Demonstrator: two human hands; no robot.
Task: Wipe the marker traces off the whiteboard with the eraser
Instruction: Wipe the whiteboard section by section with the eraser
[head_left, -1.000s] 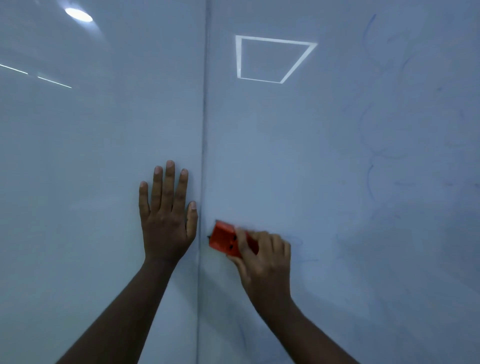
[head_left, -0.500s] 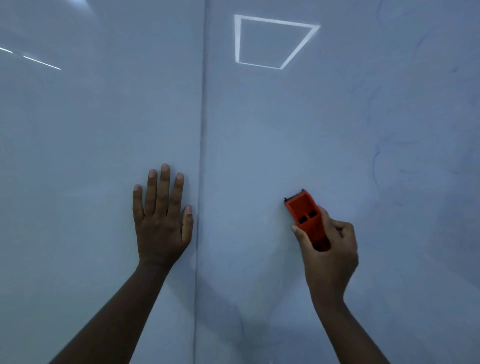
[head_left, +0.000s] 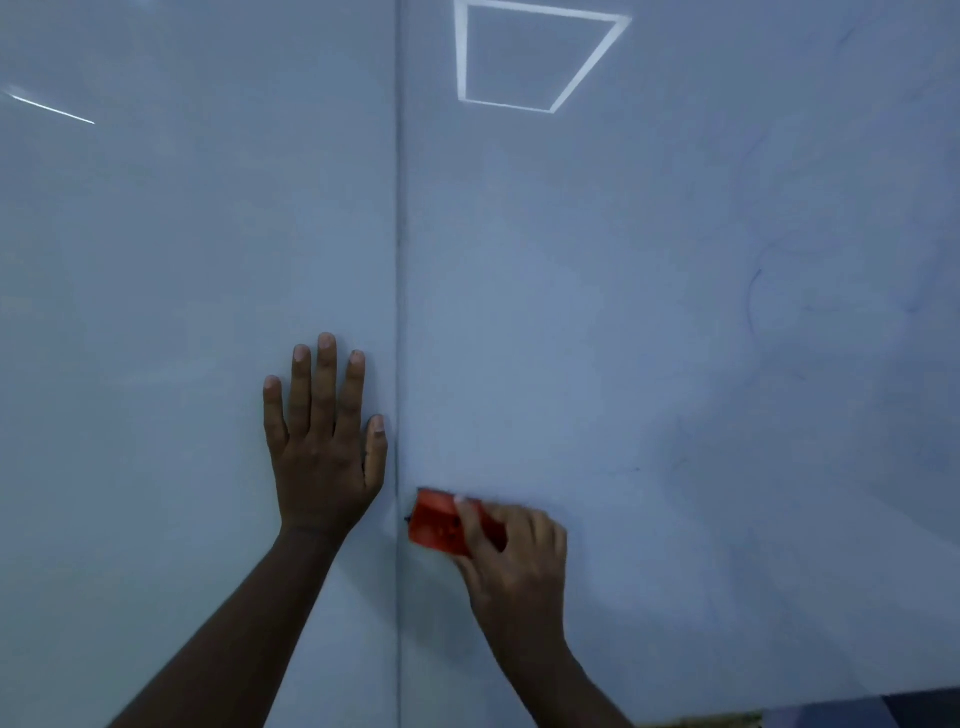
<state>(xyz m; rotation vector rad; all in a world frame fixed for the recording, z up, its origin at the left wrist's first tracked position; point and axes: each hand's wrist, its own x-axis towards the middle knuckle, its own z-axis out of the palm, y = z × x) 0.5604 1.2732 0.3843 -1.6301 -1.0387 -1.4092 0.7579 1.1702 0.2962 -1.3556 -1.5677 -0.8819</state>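
Observation:
The whiteboard (head_left: 571, 312) fills the view, split by a vertical seam (head_left: 399, 260). My right hand (head_left: 514, 561) grips an orange eraser (head_left: 434, 525) and presses it flat on the right panel, its left end close to the seam. My left hand (head_left: 324, 441) lies flat on the left panel with fingers spread, holding nothing, just left of the seam. Faint blue marker traces (head_left: 753, 301) remain on the right part of the board, with a small faint streak (head_left: 623, 472) right of the eraser.
A ceiling light reflects as a bright square outline (head_left: 535, 57) at the top of the right panel, and a thin bright line (head_left: 52, 109) reflects at upper left. The board's lower edge (head_left: 831, 701) shows at bottom right.
My right hand swept the eraser out to the right half a second ago and has now swept it back left and down to the seam. My left hand stayed put.

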